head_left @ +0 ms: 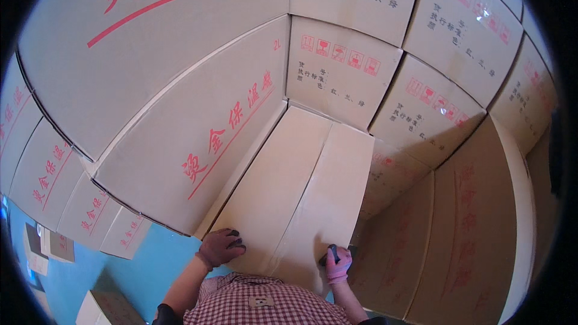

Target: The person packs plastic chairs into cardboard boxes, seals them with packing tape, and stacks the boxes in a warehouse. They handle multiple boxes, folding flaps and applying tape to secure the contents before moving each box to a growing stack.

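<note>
A closed cardboard box [268, 183] lies in front of me, its long top split by a seam running away from me. My left hand [223, 248], in a pink glove with dark fingertips, is closed over the near left edge of this box. On the near right edge, my right hand [337, 263] in a matching glove grips with curled fingers. The undersides of both hands are hidden. The box's far end meets a stacked carton [340, 78], and its left side runs along a large carton [198, 138] with red markings.
More cartons rise in stacks ahead, including an upper left carton [180, 42] and a right-hand carton [448, 96]. A shaded carton wall [463, 222] stands close on my right. At lower left, small boxes [57, 244] and an open carton [108, 308] sit on the blue floor [159, 253].
</note>
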Tool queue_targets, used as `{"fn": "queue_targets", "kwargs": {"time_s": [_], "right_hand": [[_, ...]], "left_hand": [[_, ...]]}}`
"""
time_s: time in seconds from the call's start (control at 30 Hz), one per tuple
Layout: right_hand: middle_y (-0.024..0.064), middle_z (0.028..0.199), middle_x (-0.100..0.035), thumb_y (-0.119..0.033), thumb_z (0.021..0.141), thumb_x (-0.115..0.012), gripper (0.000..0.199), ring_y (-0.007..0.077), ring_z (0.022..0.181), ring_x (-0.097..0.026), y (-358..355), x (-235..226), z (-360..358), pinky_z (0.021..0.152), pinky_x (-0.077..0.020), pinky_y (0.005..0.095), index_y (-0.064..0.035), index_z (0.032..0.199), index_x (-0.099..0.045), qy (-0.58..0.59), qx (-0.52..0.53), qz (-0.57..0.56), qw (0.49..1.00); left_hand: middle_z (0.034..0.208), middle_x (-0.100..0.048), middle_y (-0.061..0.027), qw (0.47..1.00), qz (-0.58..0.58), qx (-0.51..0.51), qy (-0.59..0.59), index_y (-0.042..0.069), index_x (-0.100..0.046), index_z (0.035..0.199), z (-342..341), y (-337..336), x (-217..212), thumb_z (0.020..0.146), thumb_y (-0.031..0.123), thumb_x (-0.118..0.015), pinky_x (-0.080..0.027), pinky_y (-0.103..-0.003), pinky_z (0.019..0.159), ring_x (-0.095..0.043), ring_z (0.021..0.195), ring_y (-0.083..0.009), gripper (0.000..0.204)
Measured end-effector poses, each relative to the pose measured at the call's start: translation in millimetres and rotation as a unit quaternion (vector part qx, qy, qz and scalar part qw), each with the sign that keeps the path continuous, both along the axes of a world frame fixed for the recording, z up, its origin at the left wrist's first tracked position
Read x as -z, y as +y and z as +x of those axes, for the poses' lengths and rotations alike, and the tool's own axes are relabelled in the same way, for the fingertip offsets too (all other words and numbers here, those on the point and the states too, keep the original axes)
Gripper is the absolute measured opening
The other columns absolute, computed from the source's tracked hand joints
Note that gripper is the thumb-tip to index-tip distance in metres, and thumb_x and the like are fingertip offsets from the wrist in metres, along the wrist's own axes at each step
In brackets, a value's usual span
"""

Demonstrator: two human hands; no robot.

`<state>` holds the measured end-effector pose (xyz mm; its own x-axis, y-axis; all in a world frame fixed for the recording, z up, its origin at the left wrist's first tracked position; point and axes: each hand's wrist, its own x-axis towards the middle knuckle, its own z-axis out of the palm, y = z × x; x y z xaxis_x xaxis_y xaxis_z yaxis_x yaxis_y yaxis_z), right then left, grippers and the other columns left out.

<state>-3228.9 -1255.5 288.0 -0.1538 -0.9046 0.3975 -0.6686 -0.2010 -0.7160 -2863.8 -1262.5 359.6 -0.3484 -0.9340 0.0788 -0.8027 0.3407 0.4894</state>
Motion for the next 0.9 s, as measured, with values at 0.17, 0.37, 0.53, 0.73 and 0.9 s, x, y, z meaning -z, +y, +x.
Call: {"fn": "queue_targets", "kwargs": {"time_s": [0.17, 0.37, 0.53, 0.73, 0.9], "right_hand": [[0.0114, 0.067, -0.061, -0.018, 0.072, -0.063, 0.015, 0.0297, 0.067, -0.058, 4, 12, -14, 0.071, -0.0437, 0.0399, -0.0053, 0.065, -0.06, -0.002, 0.008, -0.048, 0.999], [0.0117, 0.065, -0.059, -0.019, 0.072, -0.061, 0.018, 0.0309, 0.065, -0.057, 11, 12, -9, 0.069, -0.0435, 0.0403, -0.0042, 0.062, -0.056, -0.024, 0.008, -0.034, 0.999], [0.0051, 0.053, -0.052, -0.017, 0.08, -0.057, 0.028, 0.0153, 0.051, -0.048, 9, 13, -10, 0.051, -0.038, 0.0315, -0.0022, 0.057, -0.053, -0.075, 0.041, -0.051, 0.995], [0.0052, 0.072, -0.06, -0.02, 0.085, -0.052, 0.026, 0.0129, 0.069, -0.051, 32, 0, 7, 0.067, -0.0407, 0.0272, 0.0009, 0.075, -0.062, -0.238, 0.049, 0.059, 0.968], [0.0119, 0.119, -0.053, -0.023, 0.088, -0.046, 0.037, 0.0225, 0.106, -0.05, 104, 36, -73, 0.092, -0.0385, 0.0316, -0.0018, 0.118, -0.053, -0.407, 0.086, 0.054, 0.908]], "left_hand": [[0.102, -0.06, -0.0143, 0.996, 0.084, -0.021, 0.001, 0.007, -0.064, 0.097, -19, -10, 0, 0.073, 0.042, -0.06, -0.044, -0.039, 0.084, -0.055, 0.098, -0.0313, 0.043], [0.106, -0.058, -0.0168, 0.996, 0.086, -0.007, -0.026, 0.008, -0.061, 0.102, -21, 9, -11, 0.074, 0.044, -0.058, -0.042, -0.041, 0.086, -0.052, 0.103, -0.0329, 0.047], [0.113, -0.055, -0.0176, 0.998, 0.034, -0.024, -0.037, 0.008, -0.058, 0.108, -28, 34, 1, 0.075, 0.045, -0.057, -0.04, -0.041, 0.091, -0.049, 0.108, -0.0354, 0.05], [0.119, -0.052, -0.0184, 0.991, -0.046, -0.103, 0.072, 0.009, -0.058, 0.11, 17, 143, 56, 0.074, 0.037, -0.062, -0.039, -0.037, 0.094, -0.048, 0.112, -0.0312, 0.047], [0.102, -0.061, -0.0157, 0.837, 0.19, -0.396, 0.326, 0.003, -0.059, 0.105, 66, 278, 56, 0.077, 0.026, -0.06, -0.047, -0.032, 0.074, -0.06, 0.085, -0.0245, 0.037]]}}
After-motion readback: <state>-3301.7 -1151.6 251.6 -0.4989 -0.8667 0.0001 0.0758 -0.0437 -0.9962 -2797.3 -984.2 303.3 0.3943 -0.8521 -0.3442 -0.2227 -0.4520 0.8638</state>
